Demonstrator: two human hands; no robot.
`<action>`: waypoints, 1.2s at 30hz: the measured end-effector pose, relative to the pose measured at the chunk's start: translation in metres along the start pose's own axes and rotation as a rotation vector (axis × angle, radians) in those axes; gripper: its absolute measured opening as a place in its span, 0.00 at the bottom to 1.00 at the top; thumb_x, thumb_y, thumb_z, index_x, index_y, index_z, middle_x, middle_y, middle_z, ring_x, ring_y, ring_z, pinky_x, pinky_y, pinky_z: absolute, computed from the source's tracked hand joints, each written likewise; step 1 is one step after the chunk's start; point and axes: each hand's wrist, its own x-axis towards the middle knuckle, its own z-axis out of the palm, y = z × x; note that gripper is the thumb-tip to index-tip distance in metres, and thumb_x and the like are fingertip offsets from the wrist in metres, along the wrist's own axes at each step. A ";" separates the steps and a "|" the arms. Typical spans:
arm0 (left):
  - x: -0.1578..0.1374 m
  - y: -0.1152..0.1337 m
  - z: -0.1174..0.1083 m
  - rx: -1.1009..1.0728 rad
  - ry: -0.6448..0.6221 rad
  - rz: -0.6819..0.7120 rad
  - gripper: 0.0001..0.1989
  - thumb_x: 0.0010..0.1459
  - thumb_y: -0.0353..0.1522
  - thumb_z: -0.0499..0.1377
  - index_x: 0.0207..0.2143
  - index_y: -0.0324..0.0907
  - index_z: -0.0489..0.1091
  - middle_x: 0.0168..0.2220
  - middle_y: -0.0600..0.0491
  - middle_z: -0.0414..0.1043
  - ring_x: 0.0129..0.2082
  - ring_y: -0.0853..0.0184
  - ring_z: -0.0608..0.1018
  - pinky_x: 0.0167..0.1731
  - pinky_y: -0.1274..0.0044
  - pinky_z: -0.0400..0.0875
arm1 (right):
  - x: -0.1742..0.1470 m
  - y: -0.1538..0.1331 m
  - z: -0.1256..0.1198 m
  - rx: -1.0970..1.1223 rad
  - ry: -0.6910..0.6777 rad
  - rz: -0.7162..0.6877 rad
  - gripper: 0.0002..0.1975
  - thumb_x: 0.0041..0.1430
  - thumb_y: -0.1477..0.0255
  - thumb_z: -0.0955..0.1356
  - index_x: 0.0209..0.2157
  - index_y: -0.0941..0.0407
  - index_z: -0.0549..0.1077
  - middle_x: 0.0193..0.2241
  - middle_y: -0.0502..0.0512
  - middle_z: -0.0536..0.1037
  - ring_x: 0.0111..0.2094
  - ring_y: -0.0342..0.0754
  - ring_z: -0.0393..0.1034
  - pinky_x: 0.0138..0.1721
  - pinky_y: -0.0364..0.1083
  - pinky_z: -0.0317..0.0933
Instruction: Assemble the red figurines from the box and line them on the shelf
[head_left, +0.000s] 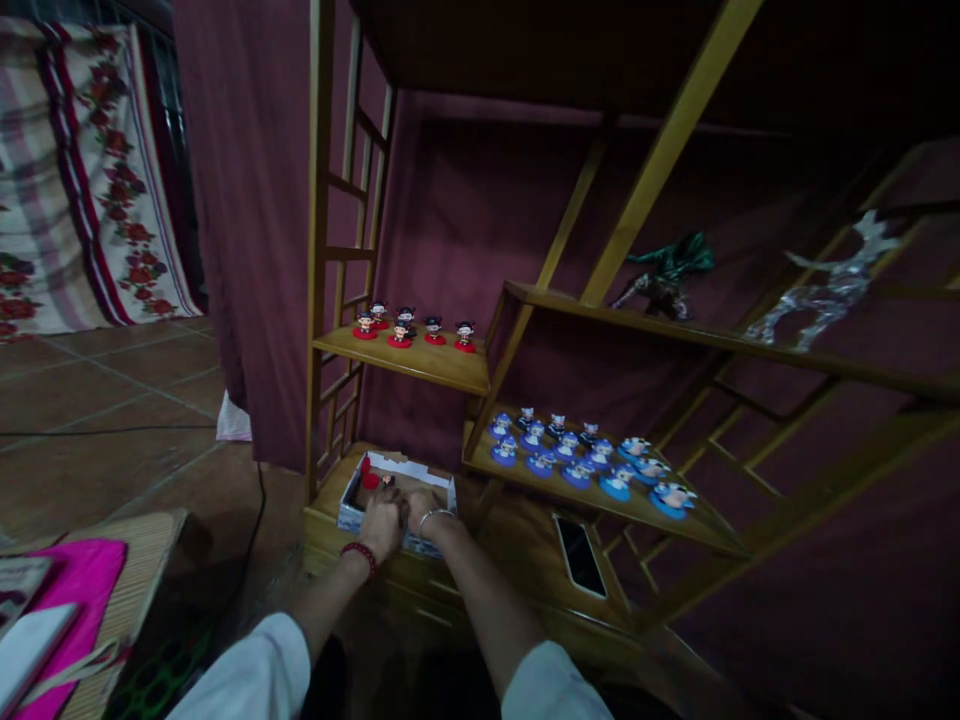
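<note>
An open shallow cardboard box (349, 508) sits on the lowest left shelf, and both hands meet over it. My left hand (383, 524), with a red bead bracelet at the wrist, has its fingers curled together. Against it, my right hand (424, 509), wearing a pale bracelet, is closed too. Whatever the fingers hold is hidden between them. Just beyond my left fingers shows a small dark-haired figurine (388, 481); whether it is held or lying in the box I cannot tell. A red round piece (369, 476) is in the box's far left corner.
Several red-based figurines (401, 334) stand on the shelf above. Blue-based figurines (577, 472) line the middle shelf. A phone (580, 555) lies right of the box. A green statuette (670, 276) and a clear deer figure (825, 275) stand higher up. Wooden posts (321, 250) frame the shelves.
</note>
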 end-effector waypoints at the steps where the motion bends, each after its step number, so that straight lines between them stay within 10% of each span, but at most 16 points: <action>1: 0.004 0.001 -0.011 -0.020 0.070 0.009 0.17 0.48 0.24 0.50 0.41 0.37 0.69 0.49 0.44 0.66 0.50 0.62 0.66 0.49 0.72 0.59 | -0.001 -0.003 -0.012 0.004 0.012 -0.024 0.13 0.48 0.77 0.65 0.37 0.58 0.75 0.41 0.63 0.75 0.43 0.54 0.69 0.41 0.47 0.63; 7: 0.020 0.012 -0.099 -0.056 0.539 0.135 0.17 0.49 0.21 0.47 0.39 0.40 0.68 0.47 0.48 0.65 0.50 0.65 0.64 0.50 0.73 0.62 | -0.024 -0.020 -0.087 0.077 0.003 -0.143 0.08 0.52 0.74 0.64 0.32 0.57 0.74 0.36 0.56 0.77 0.38 0.49 0.72 0.38 0.43 0.64; 11: 0.030 0.027 -0.157 -0.005 0.714 0.256 0.18 0.51 0.23 0.46 0.44 0.40 0.65 0.50 0.47 0.61 0.53 0.63 0.61 0.52 0.70 0.59 | -0.052 -0.034 -0.141 0.580 -0.204 -0.238 0.10 0.56 0.77 0.60 0.27 0.61 0.70 0.27 0.54 0.77 0.28 0.41 0.72 0.31 0.40 0.65; 16: 0.052 0.043 -0.204 0.040 0.760 0.401 0.18 0.55 0.26 0.44 0.47 0.39 0.62 0.52 0.46 0.60 0.56 0.62 0.58 0.54 0.65 0.55 | -0.067 -0.043 -0.201 0.748 0.085 -0.280 0.08 0.57 0.78 0.59 0.30 0.62 0.69 0.22 0.52 0.75 0.21 0.38 0.69 0.26 0.39 0.65; 23: 0.079 0.061 -0.216 0.182 0.610 0.519 0.19 0.60 0.34 0.42 0.49 0.36 0.61 0.52 0.44 0.62 0.54 0.62 0.61 0.52 0.66 0.55 | -0.005 -0.027 -0.238 0.580 0.700 -0.040 0.13 0.54 0.76 0.62 0.42 0.58 0.69 0.37 0.54 0.76 0.36 0.41 0.70 0.39 0.40 0.63; 36: 0.085 0.066 -0.200 0.163 0.720 0.473 0.17 0.60 0.35 0.43 0.45 0.38 0.64 0.45 0.45 0.67 0.46 0.62 0.67 0.48 0.66 0.57 | 0.084 0.003 -0.236 0.390 0.692 0.123 0.22 0.45 0.80 0.65 0.46 0.59 0.68 0.43 0.56 0.74 0.44 0.44 0.67 0.44 0.39 0.58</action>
